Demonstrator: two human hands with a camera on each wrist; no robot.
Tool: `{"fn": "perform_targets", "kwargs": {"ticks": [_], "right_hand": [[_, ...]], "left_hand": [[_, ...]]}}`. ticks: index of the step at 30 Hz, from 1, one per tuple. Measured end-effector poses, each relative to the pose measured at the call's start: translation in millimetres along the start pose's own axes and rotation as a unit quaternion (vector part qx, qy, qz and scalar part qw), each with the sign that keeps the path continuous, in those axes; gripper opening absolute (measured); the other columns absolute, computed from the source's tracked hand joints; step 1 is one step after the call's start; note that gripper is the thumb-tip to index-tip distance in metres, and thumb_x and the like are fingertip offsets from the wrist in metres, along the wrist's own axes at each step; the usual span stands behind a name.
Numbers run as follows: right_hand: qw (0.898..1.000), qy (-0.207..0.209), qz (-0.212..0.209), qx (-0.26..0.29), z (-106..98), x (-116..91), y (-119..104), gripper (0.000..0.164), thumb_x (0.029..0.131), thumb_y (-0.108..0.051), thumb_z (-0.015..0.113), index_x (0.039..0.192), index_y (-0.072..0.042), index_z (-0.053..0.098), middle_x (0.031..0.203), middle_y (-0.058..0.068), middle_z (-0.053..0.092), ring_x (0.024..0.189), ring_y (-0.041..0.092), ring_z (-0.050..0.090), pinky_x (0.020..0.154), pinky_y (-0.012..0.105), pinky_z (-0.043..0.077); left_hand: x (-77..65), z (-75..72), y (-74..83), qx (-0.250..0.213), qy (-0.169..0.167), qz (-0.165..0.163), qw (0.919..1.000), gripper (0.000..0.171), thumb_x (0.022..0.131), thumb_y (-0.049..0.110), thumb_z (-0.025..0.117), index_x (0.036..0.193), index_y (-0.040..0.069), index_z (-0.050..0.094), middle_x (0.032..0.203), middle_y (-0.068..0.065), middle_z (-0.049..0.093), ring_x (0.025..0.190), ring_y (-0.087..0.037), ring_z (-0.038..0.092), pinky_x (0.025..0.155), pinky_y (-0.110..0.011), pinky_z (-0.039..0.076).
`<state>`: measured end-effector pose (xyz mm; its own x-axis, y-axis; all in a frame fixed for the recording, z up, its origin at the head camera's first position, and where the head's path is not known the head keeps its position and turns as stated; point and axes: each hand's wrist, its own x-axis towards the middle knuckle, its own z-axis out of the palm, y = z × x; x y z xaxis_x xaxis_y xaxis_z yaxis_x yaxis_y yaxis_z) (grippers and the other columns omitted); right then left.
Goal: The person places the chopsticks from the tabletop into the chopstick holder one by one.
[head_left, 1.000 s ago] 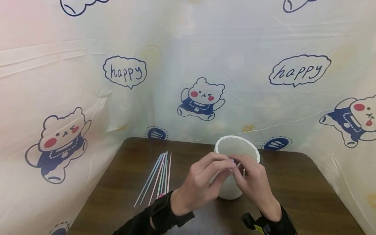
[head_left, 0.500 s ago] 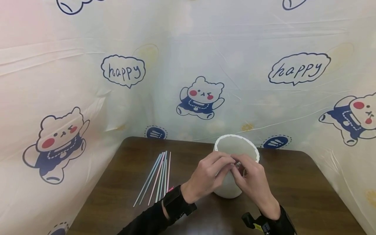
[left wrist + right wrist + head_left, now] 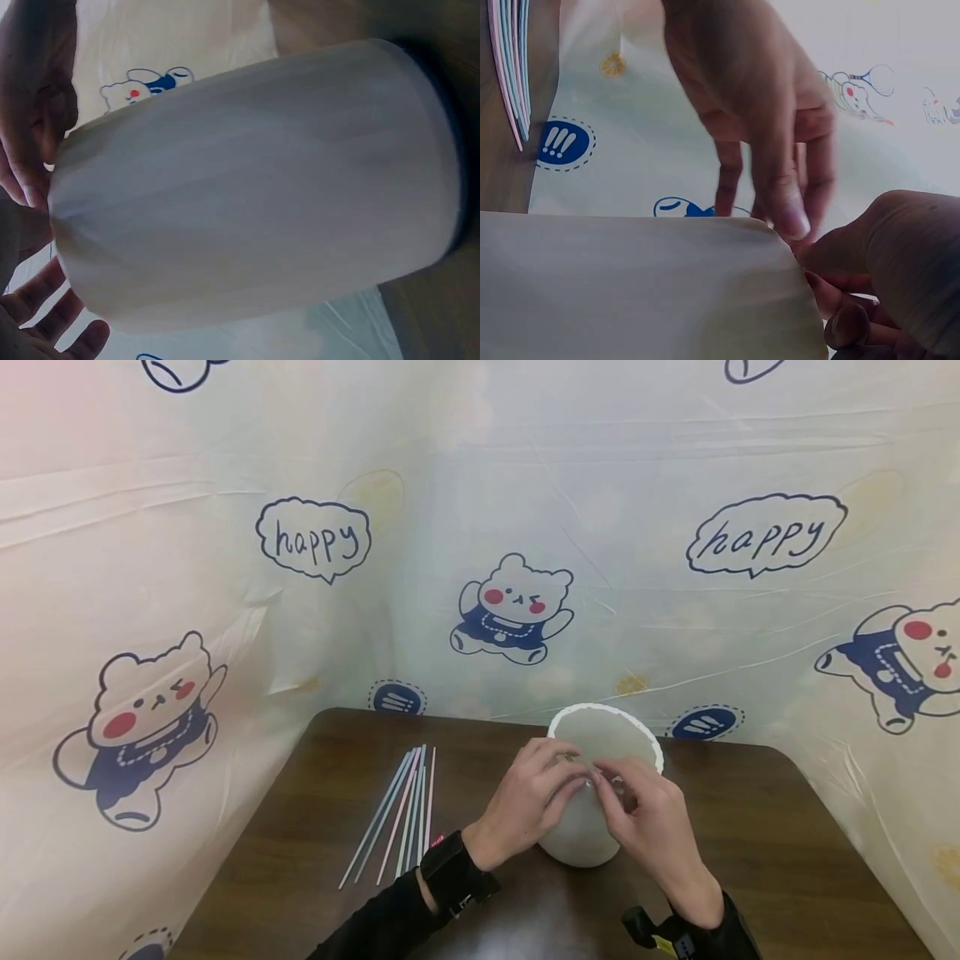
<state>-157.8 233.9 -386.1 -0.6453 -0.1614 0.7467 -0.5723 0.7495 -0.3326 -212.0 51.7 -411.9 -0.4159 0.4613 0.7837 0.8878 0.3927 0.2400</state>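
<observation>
A tall off-white cylindrical bin (image 3: 581, 831) with a white scalloped rim stands upright on the table; its dark base shows in the left wrist view. My left hand (image 3: 517, 802) is at the near rim, thumb and index fingertips together there. In the right wrist view this left hand (image 3: 750, 90) has its thumb on the outside and other fingers behind the edge. Beside it my right hand (image 3: 652, 810) pinches the same stretch of rim, tips touching or nearly touching the left's. Any small piece between the fingertips is hidden.
Several thin pastel sticks (image 3: 405, 814) in blue, pink and green lie fanned on the dark wooden table (image 3: 285, 835), left of my left forearm. A small red tag (image 3: 437, 841) shows by their lower ends. A printed curtain (image 3: 420, 485) encloses the table's back and sides.
A small clear, shiny bit seen between the fingertips a second ago no longer shows. My left hand has turned slightly, its upper fingers lifting apart. The bin and sticks have stayed put.
</observation>
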Motion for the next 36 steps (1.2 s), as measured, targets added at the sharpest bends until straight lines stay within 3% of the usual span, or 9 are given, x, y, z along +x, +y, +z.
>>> {"fn": "perform_targets", "kwargs": {"ticks": [6,12,16,20,24,28,31,33,36], "right_hand": [[1.000,-0.005,-0.003,0.008,-0.1,0.9,2.3,0.021,0.083,0.003,0.077,0.103,-0.003,0.073,0.085,0.002,0.068,0.057,0.000,0.040,0.053,0.009,0.034],[1.000,0.000,-0.005,0.026,-4.5,3.8,-4.3,0.022,0.083,0.001,0.078,0.104,-0.005,0.072,0.087,0.001,0.067,0.055,0.001,0.041,0.053,0.009,0.035],[0.998,0.025,-0.036,0.052,-7.5,5.4,-12.1,0.025,0.080,0.003,0.077,0.103,-0.006,0.073,0.087,-0.002,0.065,0.056,0.001,0.042,0.052,0.009,0.035],[0.993,0.048,-0.075,0.079,-9.5,4.6,-19.8,0.020,0.082,0.000,0.076,0.100,-0.006,0.073,0.087,-0.001,0.065,0.059,0.000,0.043,0.052,0.009,0.036],[0.989,0.047,-0.096,0.098,-11.0,0.8,-26.7,0.012,0.091,-0.011,0.072,0.101,-0.004,0.073,0.088,0.001,0.066,0.061,0.000,0.044,0.053,0.007,0.037],[0.986,0.032,-0.114,0.114,-11.4,-1.9,-33.2,0.018,0.097,-0.020,0.069,0.103,-0.004,0.072,0.089,0.002,0.066,0.062,0.000,0.045,0.053,0.006,0.038],[0.986,0.022,-0.117,0.117,-10.8,-3.0,-36.2,0.019,0.097,-0.022,0.068,0.104,-0.005,0.073,0.089,0.001,0.065,0.061,0.000,0.045,0.054,0.005,0.038],[0.987,0.013,-0.114,0.113,-9.9,-4.3,-37.3,0.018,0.097,-0.022,0.068,0.105,-0.007,0.073,0.089,-0.001,0.064,0.061,0.000,0.045,0.055,0.005,0.038],[0.989,0.000,-0.107,0.107,-8.0,-7.0,-38.0,0.015,0.097,-0.022,0.068,0.105,-0.010,0.072,0.090,-0.004,0.063,0.061,-0.002,0.045,0.056,0.003,0.037]], "left_hand": [[-2.5,1.1,-2.1,0.014,0.001,0.006,0.9999,0.017,0.099,0.023,0.066,0.113,0.016,0.073,0.123,-0.004,0.067,0.121,-0.018,0.056,0.105,-0.031,0.049],[1.1,-10.4,-17.8,0.015,0.051,-0.001,0.9986,0.018,0.094,0.022,0.072,0.109,0.012,0.073,0.115,-0.005,0.069,0.114,-0.018,0.060,0.099,-0.031,0.051],[-3.6,-25.7,-43.3,0.018,0.058,-0.066,0.9960,0.016,0.093,0.019,0.073,0.107,0.011,0.074,0.107,-0.004,0.075,0.103,-0.018,0.067,0.091,-0.033,0.054],[-19.6,-43.9,-88.8,0.035,0.007,-0.174,0.9841,0.016,0.094,0.014,0.071,0.110,0.013,0.075,0.106,-0.006,0.078,0.095,-0.019,0.073,0.087,-0.036,0.059],[-45.4,-61.8,-143.5,0.077,-0.064,-0.299,0.9490,0.016,0.095,0.014,0.070,0.110,0.009,0.075,0.100,-0.009,0.078,0.080,-0.020,0.073,0.074,-0.037,0.060],[-76.9,-75.5,-184.5,0.105,-0.116,-0.426,0.8910,0.017,0.094,0.015,0.071,0.107,0.005,0.073,0.099,-0.013,0.076,0.080,-0.024,0.071,0.070,-0.040,0.058],[-97.2,-78.7,-203.2,0.123,-0.137,-0.486,0.8540,0.017,0.091,0.015,0.073,0.104,0.003,0.073,0.099,-0.015,0.075,0.081,-0.027,0.070,0.071,-0.044,0.057],[-107.0,-77.8,-210.6,0.128,-0.148,-0.509,0.8380,0.017,0.090,0.016,0.074,0.101,0.003,0.073,0.096,-0.015,0.075,0.079,-0.027,0.068,0.070,-0.044,0.056],[-115.5,-74.5,-216.3,0.132,-0.153,-0.524,0.8277,0.015,0.090,0.016,0.075,0.097,0.002,0.074,0.091,-0.015,0.074,0.074,-0.027,0.066,0.067,-0.042,0.053]]}}
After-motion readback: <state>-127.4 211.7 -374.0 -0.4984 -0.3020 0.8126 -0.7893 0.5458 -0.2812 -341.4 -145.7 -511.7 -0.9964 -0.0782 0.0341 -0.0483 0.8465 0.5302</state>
